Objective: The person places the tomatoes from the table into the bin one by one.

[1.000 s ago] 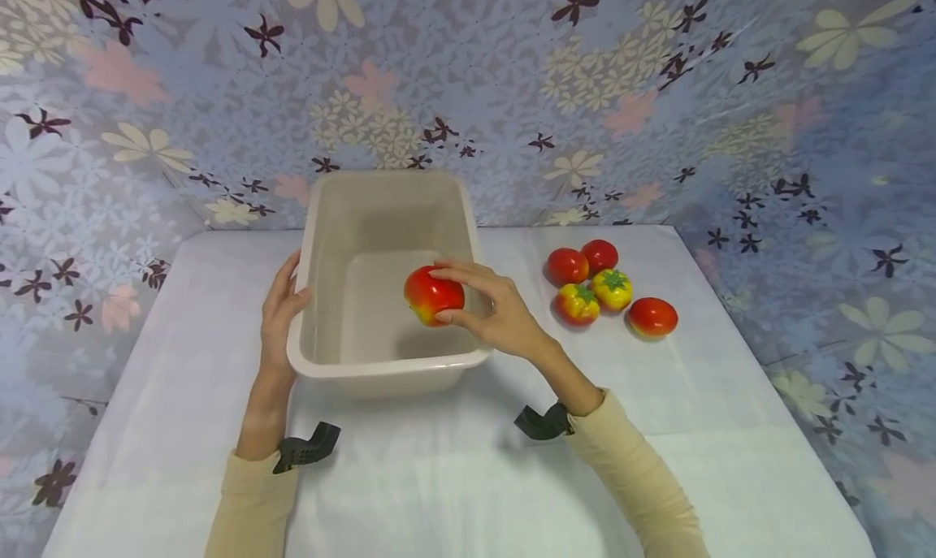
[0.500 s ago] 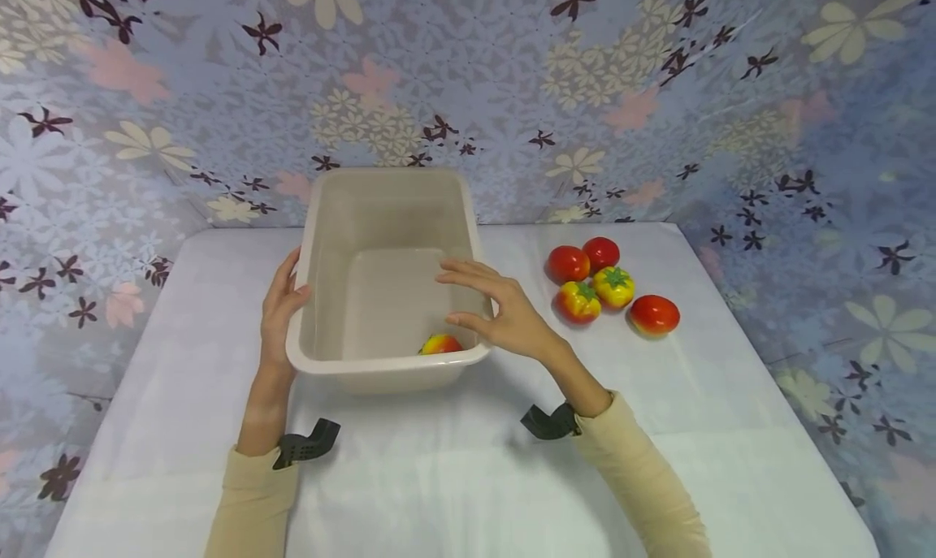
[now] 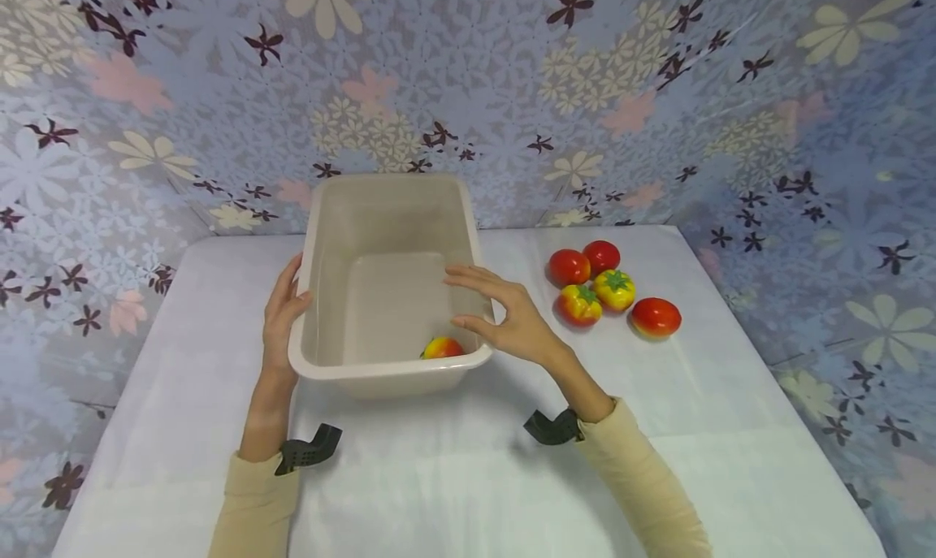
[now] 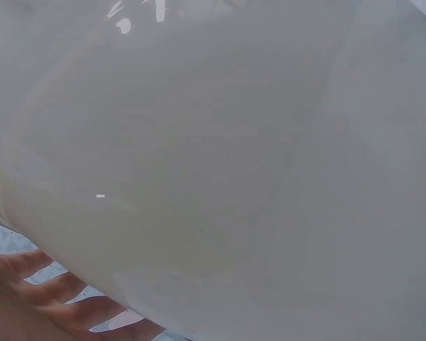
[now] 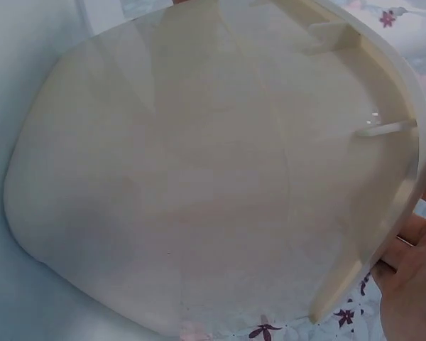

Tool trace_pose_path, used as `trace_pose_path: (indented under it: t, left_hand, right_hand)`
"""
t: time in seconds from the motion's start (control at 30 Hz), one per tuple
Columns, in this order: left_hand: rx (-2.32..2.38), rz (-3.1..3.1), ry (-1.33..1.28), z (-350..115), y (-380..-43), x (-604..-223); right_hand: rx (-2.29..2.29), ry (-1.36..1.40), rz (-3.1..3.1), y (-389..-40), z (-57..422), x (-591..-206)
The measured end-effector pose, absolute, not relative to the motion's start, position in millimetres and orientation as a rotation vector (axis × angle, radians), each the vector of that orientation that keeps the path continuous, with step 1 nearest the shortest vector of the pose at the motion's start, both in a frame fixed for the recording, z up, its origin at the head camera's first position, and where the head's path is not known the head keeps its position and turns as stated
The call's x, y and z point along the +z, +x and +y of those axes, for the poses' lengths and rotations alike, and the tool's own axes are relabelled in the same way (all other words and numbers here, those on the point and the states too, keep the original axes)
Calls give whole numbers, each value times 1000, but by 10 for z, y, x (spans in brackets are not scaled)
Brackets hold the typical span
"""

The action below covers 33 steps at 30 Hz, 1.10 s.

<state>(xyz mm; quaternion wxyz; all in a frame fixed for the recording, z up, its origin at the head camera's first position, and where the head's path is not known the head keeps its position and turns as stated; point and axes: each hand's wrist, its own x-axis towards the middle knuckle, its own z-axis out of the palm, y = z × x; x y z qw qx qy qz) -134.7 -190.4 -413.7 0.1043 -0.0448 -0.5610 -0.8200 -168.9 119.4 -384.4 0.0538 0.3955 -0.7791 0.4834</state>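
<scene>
A beige plastic tub [image 3: 391, 371] stands in the middle of the table in the head view. My left hand [image 3: 279, 322] holds its left side, thumb at the rim and fingers along the outer wall. In the left wrist view, the fingers [image 4: 92, 312] show beside the tub's wall [image 4: 220, 156]. Over the right rim, my right hand [image 3: 512, 318] has its fingers and thumb spread with nothing between them. A red-and-yellow, tomato-like fruit [image 3: 444, 348] lies inside the tub by the near wall, partly hidden by the rim. The tub's outside [image 5: 177, 163] fills most of the right wrist view.
Right of the tub lie several similar glossy fruits: a red one [image 3: 656, 317] somewhat apart, two more red ones behind, and two with green tops [image 3: 614, 290]. The white-covered table [image 3: 439, 477] meets a flower-patterned backdrop [image 3: 512, 95] behind the tub.
My right hand has let go of the tomato-like fruit, which has dropped from mid-tub to the tub's near right corner. The right hand has shifted slightly right; the left hand keeps its place.
</scene>
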Motion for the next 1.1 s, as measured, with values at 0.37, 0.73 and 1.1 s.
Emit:
trace_pose_path:
  t: [0.37, 0.73, 1.1]
  left_hand:
    - [-2411, -1659, -156, -1944, -1380, -4116]
    - [-2404, -1679, -180, -1918, -1344, -4116]
    - [-2376, -1723, -167, -1919, -1353, -4120]
  right_hand:
    - [1670, 1053, -2180, -1764, 1352, -3967]
    - [1572, 868, -2185, -1863, 1831, -3920]
    - [1567, 725, -2299, -1988, 2296, -3994]
